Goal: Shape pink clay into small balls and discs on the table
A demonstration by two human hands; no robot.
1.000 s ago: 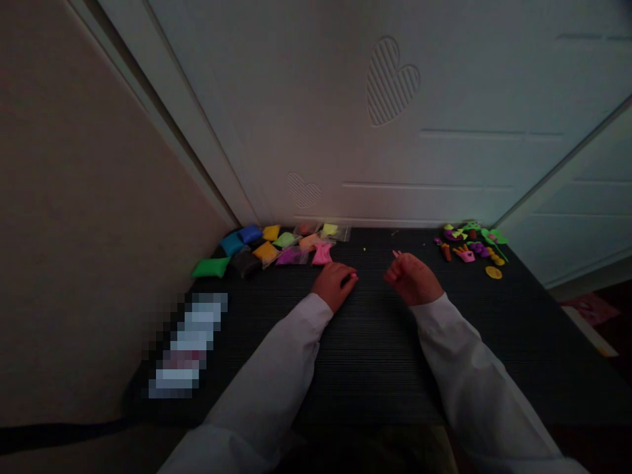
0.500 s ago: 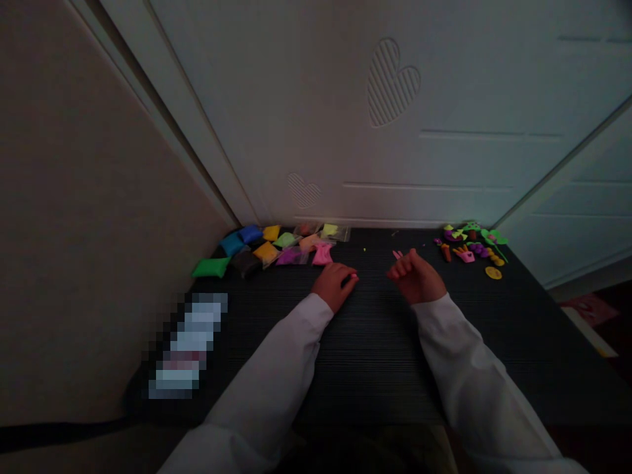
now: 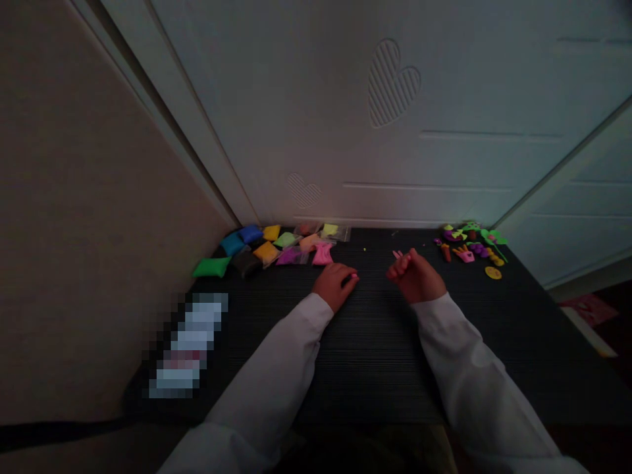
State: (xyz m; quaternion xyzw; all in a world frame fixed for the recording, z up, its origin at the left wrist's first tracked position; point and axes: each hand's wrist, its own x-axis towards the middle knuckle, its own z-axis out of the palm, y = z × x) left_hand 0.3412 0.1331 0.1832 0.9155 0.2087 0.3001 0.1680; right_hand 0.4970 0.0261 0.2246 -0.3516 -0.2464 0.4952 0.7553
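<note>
Pink piece (image 3: 354,276) sits at the fingertips of the left hand (image 3: 334,287), apparently pinched there; the step in hand looks like holding it steady, and the next move would call for a light grip. It is too small to tell its long axis or direction. Well apart, the right hand (image 3: 415,276) curls, contents hidden, near slender pink strips (image 3: 397,254) on the dark table (image 3: 365,355)

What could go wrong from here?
1. The right hand is right beside the small pink pieces; a slight shift might knock or squash them.
2. The left hand is close to the pink packet and could nudge it.
3. The tiny yellowish speck on the dark tabletop is easy to overlook.
</note>
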